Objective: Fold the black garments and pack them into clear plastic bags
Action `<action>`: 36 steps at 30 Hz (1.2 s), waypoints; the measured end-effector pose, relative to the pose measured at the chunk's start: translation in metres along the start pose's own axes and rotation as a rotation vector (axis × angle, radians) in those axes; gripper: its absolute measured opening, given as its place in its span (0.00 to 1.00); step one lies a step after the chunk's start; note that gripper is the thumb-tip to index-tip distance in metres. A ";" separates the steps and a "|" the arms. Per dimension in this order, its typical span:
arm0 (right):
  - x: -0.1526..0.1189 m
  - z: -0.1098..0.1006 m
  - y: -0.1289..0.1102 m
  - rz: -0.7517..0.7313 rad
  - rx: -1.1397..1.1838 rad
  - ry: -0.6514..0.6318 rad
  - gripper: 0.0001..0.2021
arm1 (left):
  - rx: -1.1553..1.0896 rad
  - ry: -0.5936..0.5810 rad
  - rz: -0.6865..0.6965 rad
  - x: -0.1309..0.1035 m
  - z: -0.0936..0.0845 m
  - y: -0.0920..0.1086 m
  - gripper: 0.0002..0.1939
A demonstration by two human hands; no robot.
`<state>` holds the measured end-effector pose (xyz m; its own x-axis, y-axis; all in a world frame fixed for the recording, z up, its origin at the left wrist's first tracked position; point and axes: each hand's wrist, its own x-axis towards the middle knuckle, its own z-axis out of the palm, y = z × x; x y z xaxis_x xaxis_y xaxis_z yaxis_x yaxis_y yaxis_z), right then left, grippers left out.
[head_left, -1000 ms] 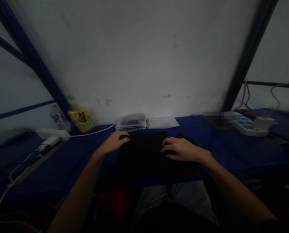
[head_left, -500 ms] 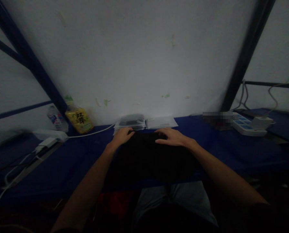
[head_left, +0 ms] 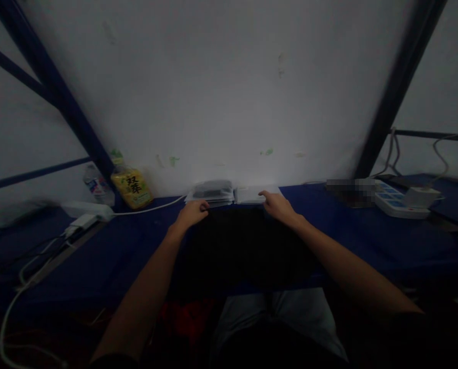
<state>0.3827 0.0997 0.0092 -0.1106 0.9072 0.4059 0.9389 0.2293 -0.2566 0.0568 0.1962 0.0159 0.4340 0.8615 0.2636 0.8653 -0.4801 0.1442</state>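
Note:
A piece of black cloth (head_left: 240,251) lies spread over the blue tabletop in front of me, too dark for me to tell its exact kind. At its far left corner my left hand (head_left: 192,214) is closed, thumb and fingers pinching the edge. My right hand (head_left: 278,206) is closed on the far right corner, thumb and forefinger together, just in front of the stacked white papers. The cloth's far edge runs fairly straight between both hands. Its near part hangs close to the table's front edge.
Behind the cloth are a stack with a plastic-wrapped item (head_left: 209,191) and white papers (head_left: 248,194). A yellow-labelled bottle (head_left: 132,188), a clear bottle (head_left: 97,188) and a white power strip (head_left: 86,210) stand left. Another power strip (head_left: 400,200) sits right. Blue metal posts rise both sides.
My right hand has moved from over the cloth to its far right corner, and its fingers have closed. The cloth's far edge is straighter. The view has shifted slightly.

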 end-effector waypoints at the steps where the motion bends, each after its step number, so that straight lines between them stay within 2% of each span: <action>1: -0.001 0.000 0.002 -0.018 -0.016 0.022 0.18 | 0.036 0.052 0.025 -0.003 -0.001 0.004 0.16; 4: -0.007 -0.001 -0.005 -0.247 0.004 0.056 0.16 | 0.106 0.174 0.186 -0.014 -0.005 0.026 0.17; 5: -0.009 0.000 -0.010 -0.331 0.017 0.048 0.15 | 0.109 0.160 0.251 -0.018 -0.006 0.034 0.17; 7: -0.013 0.003 -0.019 -0.425 0.020 0.000 0.16 | 0.106 0.057 0.344 -0.026 -0.004 0.047 0.20; 9: -0.015 0.008 -0.023 -0.416 -0.016 -0.083 0.16 | 0.112 -0.073 0.328 -0.032 0.002 0.054 0.25; 12: -0.015 0.017 -0.019 -0.347 -0.088 -0.196 0.17 | 0.119 -0.232 0.192 -0.040 0.011 0.054 0.31; 14: -0.014 0.020 -0.014 -0.308 -0.138 -0.227 0.17 | 0.114 -0.288 0.147 -0.042 0.014 0.052 0.32; 17: -0.014 0.020 -0.011 -0.262 -0.237 -0.257 0.16 | 0.102 -0.310 0.145 -0.043 0.015 0.049 0.33; 20: -0.014 0.017 -0.013 -0.228 -0.335 -0.244 0.17 | 0.113 -0.294 0.165 -0.041 0.016 0.051 0.32; 25: -0.010 0.018 -0.011 -0.129 -0.414 -0.230 0.19 | 0.176 -0.153 0.253 -0.037 0.020 0.053 0.30; 30: -0.002 0.022 -0.009 -0.127 -0.443 -0.273 0.19 | 0.202 -0.189 0.215 -0.039 0.026 0.052 0.28; 32: -0.001 0.024 -0.010 -0.142 -0.453 -0.249 0.18 | 0.218 -0.171 0.219 -0.039 0.024 0.053 0.28; 34: -0.001 0.025 -0.011 -0.178 -0.472 -0.189 0.17 | 0.237 -0.104 0.249 -0.035 0.018 0.055 0.25; 36: -0.003 0.026 -0.012 -0.222 -0.487 -0.138 0.16 | 0.258 0.021 0.259 -0.027 0.010 0.056 0.20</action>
<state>0.3632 0.1034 -0.0116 -0.3341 0.9011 0.2766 0.9267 0.2604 0.2710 0.0965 0.1477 0.0075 0.6440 0.7120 0.2799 0.7634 -0.6219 -0.1746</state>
